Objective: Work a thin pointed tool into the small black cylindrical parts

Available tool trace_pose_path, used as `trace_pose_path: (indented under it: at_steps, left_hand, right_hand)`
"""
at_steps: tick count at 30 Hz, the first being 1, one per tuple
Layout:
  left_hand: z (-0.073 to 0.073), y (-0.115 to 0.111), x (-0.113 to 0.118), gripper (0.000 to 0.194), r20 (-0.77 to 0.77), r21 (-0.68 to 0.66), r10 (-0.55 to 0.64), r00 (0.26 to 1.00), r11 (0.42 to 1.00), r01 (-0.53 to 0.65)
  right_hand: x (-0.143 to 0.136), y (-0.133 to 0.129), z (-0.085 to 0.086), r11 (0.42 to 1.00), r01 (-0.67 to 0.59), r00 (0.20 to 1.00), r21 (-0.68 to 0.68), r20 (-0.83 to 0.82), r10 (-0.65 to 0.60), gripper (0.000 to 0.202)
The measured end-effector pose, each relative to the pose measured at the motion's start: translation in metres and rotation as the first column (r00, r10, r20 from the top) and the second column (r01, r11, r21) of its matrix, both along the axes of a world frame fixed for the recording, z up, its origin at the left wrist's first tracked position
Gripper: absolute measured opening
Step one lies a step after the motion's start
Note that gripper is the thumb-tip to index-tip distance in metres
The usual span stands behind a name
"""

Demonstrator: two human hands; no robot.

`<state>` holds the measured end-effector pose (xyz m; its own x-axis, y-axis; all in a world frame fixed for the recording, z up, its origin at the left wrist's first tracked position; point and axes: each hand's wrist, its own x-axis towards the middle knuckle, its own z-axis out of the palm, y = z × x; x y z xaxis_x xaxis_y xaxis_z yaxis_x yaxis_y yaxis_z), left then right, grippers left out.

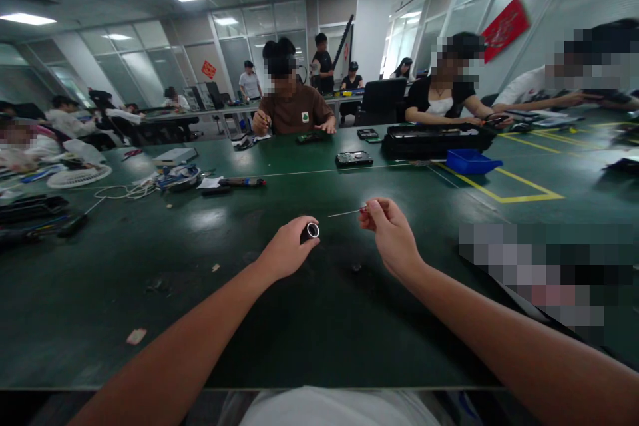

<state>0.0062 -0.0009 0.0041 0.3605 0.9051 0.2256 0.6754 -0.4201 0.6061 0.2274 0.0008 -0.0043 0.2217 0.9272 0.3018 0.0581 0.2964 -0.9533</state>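
Note:
My left hand point(292, 246) is closed around a short black cylinder point(310, 233), whose round end with a bright silver ring faces right and toward me. Its kind cannot be made out. Pinched in my right hand point(392, 233) is a slim screwdriver point(345, 213) with a reddish handle end and a thin metal shaft. The shaft points left, above and apart from the cylinder. Both hands are held over the green table point(279, 346). A small dark round piece point(356, 267) lies on the table below and between them.
Ahead are a hard drive point(354, 158), a blue tray point(472, 161) and a long black case point(436, 141). Pen-like tools point(242, 182), a white cable point(124, 192) and a fan point(80, 176) lie left. A co-worker point(294, 106) sits opposite. A dark flat item point(509, 293) lies right, partly blurred.

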Motion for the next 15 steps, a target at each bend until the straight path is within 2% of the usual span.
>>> trace_pose_path:
  at_steps: [4, 8, 11, 15]
  left_hand:
    - [0.009, -0.011, 0.007, 0.038, -0.033, -0.066, -0.079, 0.996, 0.995, 0.077]
    - [0.015, -0.021, 0.023, 0.039, -0.170, -0.142, -0.151, 0.974, 0.982, 0.128]
    - [0.012, -0.023, 0.038, 0.035, -0.301, -0.156, -0.227, 0.926, 0.970, 0.187]
    - [0.000, -0.019, 0.055, 0.039, -0.410, -0.108, -0.263, 0.873, 0.965, 0.241]
  right_hand:
    - [0.001, -0.001, 0.001, 1.000, 0.005, 1.000, 0.015, 0.002, -0.005, 0.024]
    - [0.002, -0.004, 0.003, 0.999, -0.003, 1.000, 0.038, 0.012, 0.002, 0.023]
    - [0.002, -0.005, 0.005, 0.999, -0.010, 1.000, 0.049, 0.002, 0.010, 0.021]
    - [0.002, -0.006, 0.007, 0.999, -0.018, 1.000, 0.050, -0.007, 0.018, 0.020]
